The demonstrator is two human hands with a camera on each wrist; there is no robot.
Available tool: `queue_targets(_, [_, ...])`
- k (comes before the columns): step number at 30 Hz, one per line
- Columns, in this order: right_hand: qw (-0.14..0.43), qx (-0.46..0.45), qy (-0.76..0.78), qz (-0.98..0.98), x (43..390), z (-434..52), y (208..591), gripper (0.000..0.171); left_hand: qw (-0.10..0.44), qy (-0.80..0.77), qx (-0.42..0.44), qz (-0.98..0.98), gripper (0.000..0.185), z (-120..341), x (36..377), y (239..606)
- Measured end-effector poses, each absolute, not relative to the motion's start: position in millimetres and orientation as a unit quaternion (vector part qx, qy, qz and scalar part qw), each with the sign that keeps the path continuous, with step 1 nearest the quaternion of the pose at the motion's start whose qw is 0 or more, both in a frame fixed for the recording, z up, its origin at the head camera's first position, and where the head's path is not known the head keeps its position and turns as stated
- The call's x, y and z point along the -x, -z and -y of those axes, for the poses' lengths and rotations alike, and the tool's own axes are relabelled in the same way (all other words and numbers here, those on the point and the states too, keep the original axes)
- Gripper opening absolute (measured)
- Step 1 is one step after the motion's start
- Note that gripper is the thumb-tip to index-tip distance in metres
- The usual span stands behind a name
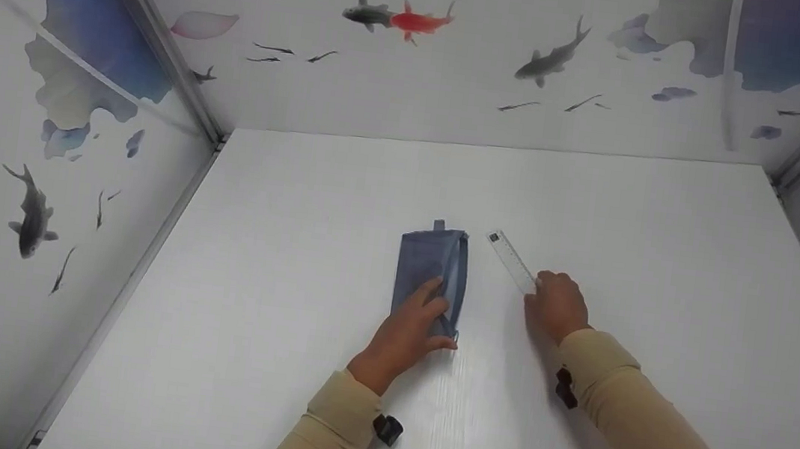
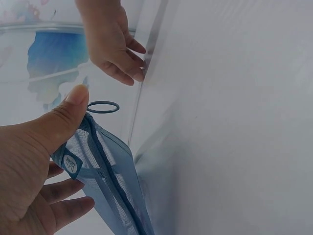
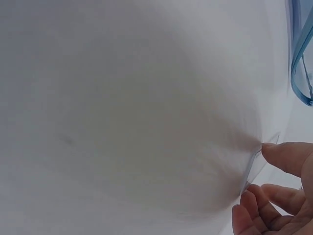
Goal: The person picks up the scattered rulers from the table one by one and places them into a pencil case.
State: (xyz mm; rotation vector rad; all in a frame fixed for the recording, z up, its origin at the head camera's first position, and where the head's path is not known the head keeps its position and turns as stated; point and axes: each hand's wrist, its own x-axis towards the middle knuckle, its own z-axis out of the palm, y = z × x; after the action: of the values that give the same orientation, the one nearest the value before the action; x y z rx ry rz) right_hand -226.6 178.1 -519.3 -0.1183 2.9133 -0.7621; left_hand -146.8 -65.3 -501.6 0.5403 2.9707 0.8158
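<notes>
Blue mesh fabric zip pouch [image 1: 432, 270] lies mid-table w/ L hand [image 1: 409, 333] pinching its near end, thumb on top, fingers under; contents can't be made out. Just R of it, clear plastic ruler [image 1: 511, 260] lies flat, R hand [image 1: 555, 305] w/ fingertips curled on its near end. White wood-grain tabletop [image 1: 670, 233], walls w/ fish prints [image 1: 398, 18].

**Pouch and ruler on tabletop**

Blue mesh pouch [image 1: 432, 270] lies flat mid-tabletop, long axis pointing away, small tab at far end, zipper edge along its right side, near end under a hand. Clear ruler [image 1: 511, 260] just right of it, angled, near end pinched; the two don't touch.
</notes>
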Motion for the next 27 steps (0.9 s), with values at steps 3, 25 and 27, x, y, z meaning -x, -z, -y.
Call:
queue_targets(3, [0.075, 0.028, 0.266, -0.961, 226.1, -178.1, 518.5, 0.04, 0.008, -0.26, -0.172, -0.95, 0.048, 65.4, 146.5, 501.5])
queue_targets(25, [0.119, 0.007, 0.308, -0.944, 231.2, -184.0, 517.5, 0.045, -0.017, -0.253, -0.189, -0.949, 0.05, 65.2, 148.3, 503.8])
queue_targets(27, [0.118, 0.009, 0.309, -0.944, 231.2, -184.1, 517.2, 0.045, -0.021, -0.254, -0.191, -0.948, 0.05, 65.2, 148.2, 504.0])
